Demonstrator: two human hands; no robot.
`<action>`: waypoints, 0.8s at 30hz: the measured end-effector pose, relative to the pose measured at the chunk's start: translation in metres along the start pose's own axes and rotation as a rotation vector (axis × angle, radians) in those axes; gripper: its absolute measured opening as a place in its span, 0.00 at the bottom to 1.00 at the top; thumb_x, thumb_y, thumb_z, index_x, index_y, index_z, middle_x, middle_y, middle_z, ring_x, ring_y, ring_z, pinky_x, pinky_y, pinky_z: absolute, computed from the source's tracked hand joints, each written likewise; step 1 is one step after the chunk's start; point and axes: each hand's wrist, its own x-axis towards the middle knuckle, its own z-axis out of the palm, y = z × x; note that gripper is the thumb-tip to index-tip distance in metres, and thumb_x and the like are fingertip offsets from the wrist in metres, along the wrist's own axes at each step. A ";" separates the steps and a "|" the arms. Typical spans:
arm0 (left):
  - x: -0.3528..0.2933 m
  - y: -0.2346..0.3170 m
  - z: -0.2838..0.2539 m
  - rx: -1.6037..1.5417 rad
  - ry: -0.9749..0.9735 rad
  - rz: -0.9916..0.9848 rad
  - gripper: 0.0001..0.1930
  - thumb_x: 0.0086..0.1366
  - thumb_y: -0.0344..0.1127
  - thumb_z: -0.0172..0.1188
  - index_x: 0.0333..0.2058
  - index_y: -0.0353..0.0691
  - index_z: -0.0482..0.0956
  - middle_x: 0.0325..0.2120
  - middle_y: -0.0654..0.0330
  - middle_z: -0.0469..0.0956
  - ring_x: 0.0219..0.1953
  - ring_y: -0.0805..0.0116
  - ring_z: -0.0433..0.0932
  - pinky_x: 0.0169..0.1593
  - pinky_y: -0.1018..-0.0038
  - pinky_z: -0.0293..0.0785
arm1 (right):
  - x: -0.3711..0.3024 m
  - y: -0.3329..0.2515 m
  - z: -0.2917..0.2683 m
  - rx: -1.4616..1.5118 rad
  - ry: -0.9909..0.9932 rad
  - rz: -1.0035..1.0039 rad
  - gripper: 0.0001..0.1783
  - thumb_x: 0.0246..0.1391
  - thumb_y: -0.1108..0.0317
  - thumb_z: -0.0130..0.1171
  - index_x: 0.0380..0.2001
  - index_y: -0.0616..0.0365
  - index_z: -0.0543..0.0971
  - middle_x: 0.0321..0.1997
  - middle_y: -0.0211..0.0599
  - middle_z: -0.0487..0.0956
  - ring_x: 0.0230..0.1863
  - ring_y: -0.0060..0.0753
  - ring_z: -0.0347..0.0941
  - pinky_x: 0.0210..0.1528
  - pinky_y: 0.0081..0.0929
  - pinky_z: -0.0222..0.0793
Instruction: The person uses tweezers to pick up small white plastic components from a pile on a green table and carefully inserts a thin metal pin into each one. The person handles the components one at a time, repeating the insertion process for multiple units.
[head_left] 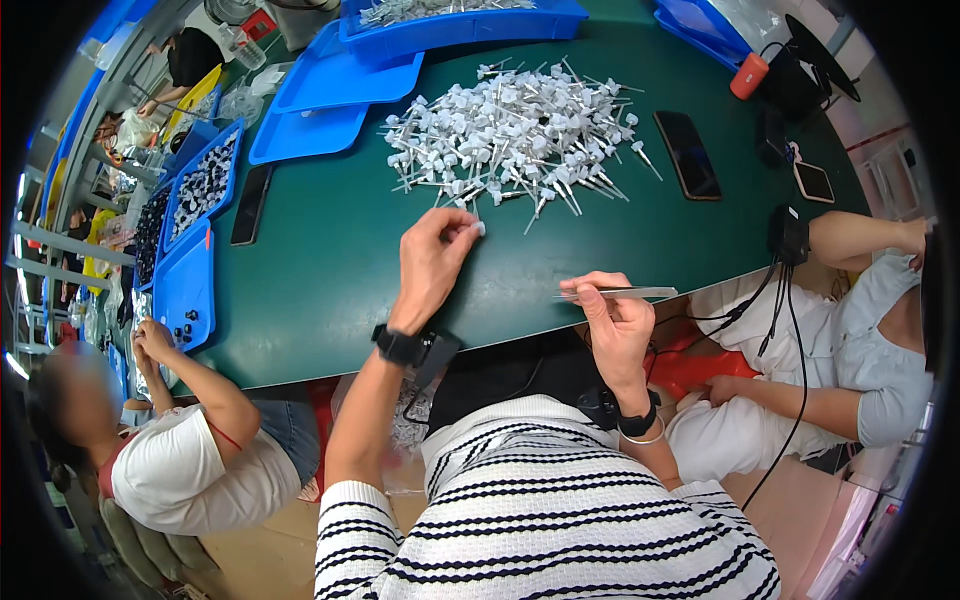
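Observation:
A heap of small white plastic pieces with thin metal pins (510,130) lies on the green tabletop (330,300). Just in front of its near edge, my left hand (430,265) is closed in a pinch on one small white plastic piece (480,229), whose pin points up toward the heap. Farther right, by the table's front edge, my right hand (618,335) grips a pair of metal tweezers (645,292). The tweezers lie almost level, tips to the left, and are apart from the white piece.
Flat blue trays (345,75) and a filled blue bin (470,32) stand at the back. Phones lie left (251,205) and right (687,155) of the heap. Black cables (790,300) hang at the right edge. A co-worker sits on each side; the left one's hands (153,341) are near a blue tray (187,290).

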 end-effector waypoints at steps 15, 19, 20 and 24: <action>-0.085 0.050 0.004 -0.907 -0.143 -0.466 0.14 0.63 0.26 0.60 0.48 0.32 0.76 0.36 0.55 0.81 0.35 0.72 0.81 0.36 0.79 0.79 | -0.004 -0.016 0.042 0.181 0.002 -0.068 0.10 0.63 0.68 0.55 0.37 0.66 0.78 0.36 0.38 0.82 0.36 0.23 0.79 0.38 0.19 0.75; -0.088 0.050 0.008 -0.832 -0.076 -0.373 0.14 0.62 0.25 0.62 0.47 0.31 0.76 0.38 0.57 0.81 0.36 0.72 0.81 0.36 0.79 0.79 | -0.005 -0.018 0.044 0.164 0.029 -0.091 0.10 0.63 0.68 0.55 0.37 0.66 0.78 0.36 0.38 0.83 0.34 0.22 0.79 0.37 0.18 0.75; -0.089 0.051 0.008 -0.821 -0.065 -0.352 0.14 0.61 0.25 0.63 0.47 0.31 0.77 0.38 0.57 0.81 0.37 0.72 0.81 0.37 0.79 0.79 | -0.005 -0.018 0.044 0.161 0.027 -0.086 0.10 0.63 0.68 0.55 0.37 0.66 0.78 0.36 0.38 0.83 0.34 0.22 0.79 0.37 0.18 0.74; -0.093 0.054 0.009 -0.819 -0.064 -0.408 0.14 0.62 0.25 0.62 0.47 0.31 0.76 0.40 0.56 0.81 0.41 0.70 0.81 0.39 0.79 0.79 | -0.006 -0.017 0.046 0.124 0.027 -0.108 0.09 0.62 0.69 0.56 0.36 0.66 0.79 0.35 0.37 0.83 0.33 0.22 0.78 0.35 0.20 0.74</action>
